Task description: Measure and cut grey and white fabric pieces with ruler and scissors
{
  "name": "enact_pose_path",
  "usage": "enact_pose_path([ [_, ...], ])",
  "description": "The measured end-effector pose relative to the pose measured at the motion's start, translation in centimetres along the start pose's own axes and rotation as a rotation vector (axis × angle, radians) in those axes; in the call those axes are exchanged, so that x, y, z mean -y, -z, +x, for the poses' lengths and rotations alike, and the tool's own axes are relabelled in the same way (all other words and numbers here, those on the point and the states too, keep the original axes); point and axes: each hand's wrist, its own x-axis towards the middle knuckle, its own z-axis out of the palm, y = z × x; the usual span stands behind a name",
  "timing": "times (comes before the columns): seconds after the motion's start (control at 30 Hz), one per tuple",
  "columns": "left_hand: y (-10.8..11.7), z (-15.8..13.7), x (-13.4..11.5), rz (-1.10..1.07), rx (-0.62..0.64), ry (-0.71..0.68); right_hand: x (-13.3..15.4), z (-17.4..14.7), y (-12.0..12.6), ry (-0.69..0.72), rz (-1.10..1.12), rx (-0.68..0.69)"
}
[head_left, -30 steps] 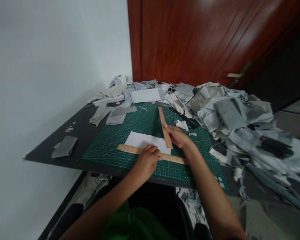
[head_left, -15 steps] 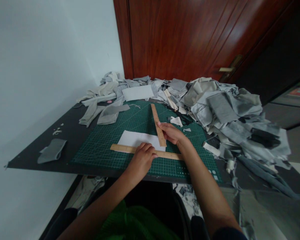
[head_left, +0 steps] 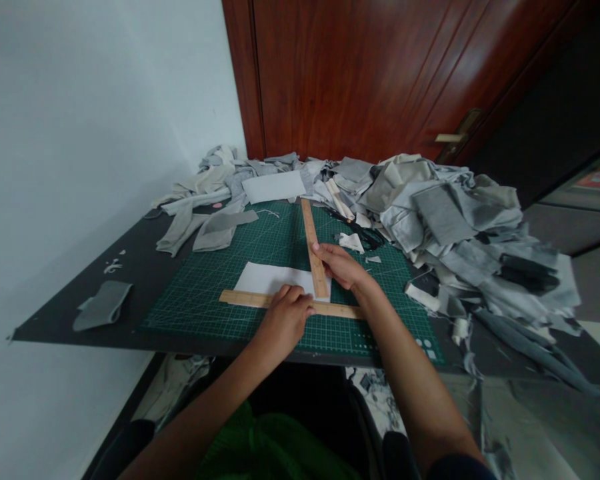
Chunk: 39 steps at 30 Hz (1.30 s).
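A white sheet of paper (head_left: pixel 265 277) lies on the green cutting mat (head_left: pixel 195 293). Across its near edge runs a wooden ruler (head_left: pixel 247 298), set roughly left to right. My left hand (head_left: pixel 289 312) is closed on the middle of this ruler, fingers bent over it. My right hand (head_left: pixel 341 265) grips a second wooden ruler (head_left: pixel 311 233) between thumb and fingers. That one points away from me, its near end over the right part of the paper, close to the first ruler. The right forearm covers the first ruler's right end.
Grey and white fabric scraps (head_left: pixel 445 213) are heaped along the back and right of the dark table (head_left: pixel 145 267). Black-handled scissors (head_left: pixel 367 235) lie at the mat's far right. A folded grey cloth (head_left: pixel 103 305) is at left. Behind stands a wooden door (head_left: pixel 350 80).
The upright ruler in my right hand has shifted slightly left and is turned a little straighter. My left hand and the crosswise ruler stay nearly in place.
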Motion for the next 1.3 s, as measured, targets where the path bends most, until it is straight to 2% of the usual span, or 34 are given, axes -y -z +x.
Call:
enact_pose_path([
  [0.3, -0.2, 0.1, -0.5, 0.053, 0.001, 0.049, -0.1, -0.4, -1.2, -0.037, -0.047, 0.148],
  [0.5, -0.3, 0.3, -0.8, 0.054, -0.012, 0.071, -0.3, -0.4, -1.2, -0.060, -0.078, 0.195],
  [0.73, -0.6, 0.1, -0.9, 0.051, -0.047, 0.091, -0.2, -0.5, -1.2, -0.074, -0.093, 0.202],
  [1.0, -0.4, 0.2, -1.0, 0.018, -0.029, 0.106, 0.3, -0.8, -1.7, -0.051, -0.125, 0.187],
  [1.3, -0.3, 0.1, -0.6, -0.068, -0.045, 0.119, 0.0, -0.7, -2.1, -0.035, -0.107, 0.114],
])
